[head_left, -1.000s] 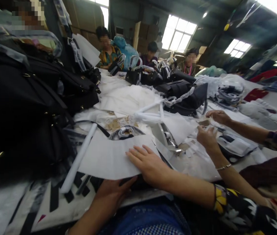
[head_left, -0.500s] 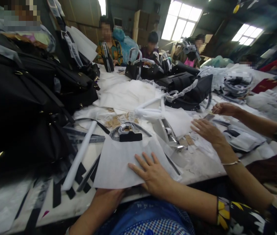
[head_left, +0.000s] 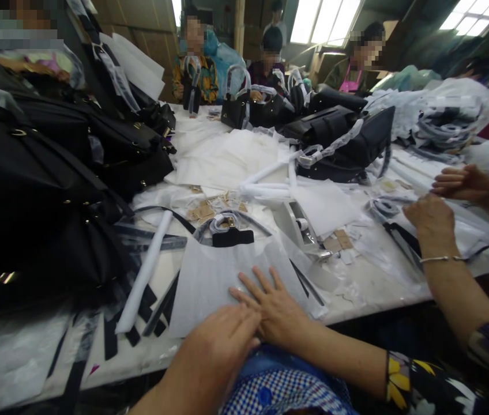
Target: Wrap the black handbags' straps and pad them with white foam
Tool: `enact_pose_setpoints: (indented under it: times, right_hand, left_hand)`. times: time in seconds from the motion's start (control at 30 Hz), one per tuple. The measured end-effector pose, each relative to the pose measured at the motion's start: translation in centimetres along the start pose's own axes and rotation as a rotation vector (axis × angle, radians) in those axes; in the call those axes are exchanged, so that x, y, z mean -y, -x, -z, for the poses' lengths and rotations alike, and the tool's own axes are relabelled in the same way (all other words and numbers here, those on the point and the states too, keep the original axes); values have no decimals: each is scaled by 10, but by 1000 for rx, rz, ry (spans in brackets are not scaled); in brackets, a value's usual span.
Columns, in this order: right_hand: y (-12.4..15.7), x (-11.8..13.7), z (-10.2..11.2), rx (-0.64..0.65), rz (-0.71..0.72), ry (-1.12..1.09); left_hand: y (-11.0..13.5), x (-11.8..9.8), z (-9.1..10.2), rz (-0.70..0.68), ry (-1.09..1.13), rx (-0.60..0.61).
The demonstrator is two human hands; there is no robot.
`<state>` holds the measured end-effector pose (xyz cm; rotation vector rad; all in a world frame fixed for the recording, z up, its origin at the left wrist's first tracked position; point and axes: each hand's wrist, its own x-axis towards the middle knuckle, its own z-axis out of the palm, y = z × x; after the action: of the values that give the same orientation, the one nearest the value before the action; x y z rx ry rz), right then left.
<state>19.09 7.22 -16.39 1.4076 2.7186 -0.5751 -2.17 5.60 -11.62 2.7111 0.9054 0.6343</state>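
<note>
A white foam sheet (head_left: 210, 282) lies over the flat front of a black bag (head_left: 233, 237), whose plastic-wrapped handle (head_left: 222, 220) shows beyond the sheet's far edge. My right hand (head_left: 274, 308) rests flat on the sheet's lower right with fingers spread. My left hand (head_left: 221, 340) is over the sheet's near edge, its half-bent fingers reaching to the right hand's knuckles; I see nothing in it. Dark straps (head_left: 164, 308) stick out left of the sheet.
A white foam roll (head_left: 145, 274) and large black bags (head_left: 37, 213) lie left. Right of the sheet is a tape dispenser (head_left: 298, 225). A co-worker's hands (head_left: 435, 216) work over wrapped goods at right. More bags (head_left: 335, 141) and stacked white sheets (head_left: 231, 158) lie farther back.
My left hand has come up from under the sheet's near edge to above it, beside my right hand. The right hand stays put. The co-worker's hands have shifted right.
</note>
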Motion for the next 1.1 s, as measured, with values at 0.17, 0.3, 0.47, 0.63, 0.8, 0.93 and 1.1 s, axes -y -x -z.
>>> enact_pose_setpoints:
  times: [0.17, 0.3, 0.47, 0.63, 0.8, 0.93, 1.1]
  right_hand:
    - [4, -5, 7, 10, 15, -77]
    - [8, -12, 18, 5, -5, -198]
    - [7, -19, 18, -5, -19, -196]
    - [3, -22, 13, 17, 4, -131]
    - [2, -25, 13, 29, 30, -96]
    - [2, -25, 16, 31, 55, -76]
    - [2, -25, 15, 9, 81, -35]
  left_hand:
    - [5, 62, -41, 47, -146, 88]
    - [18, 72, -45, 60, -119, 66]
    - [16, 67, -43, 75, -116, 66]
    - [16, 68, -45, 77, -115, 81]
    - [16, 67, -44, 73, -118, 103]
    - [15, 66, -42, 72, -93, 98]
    - [14, 66, -42, 80, -71, 96]
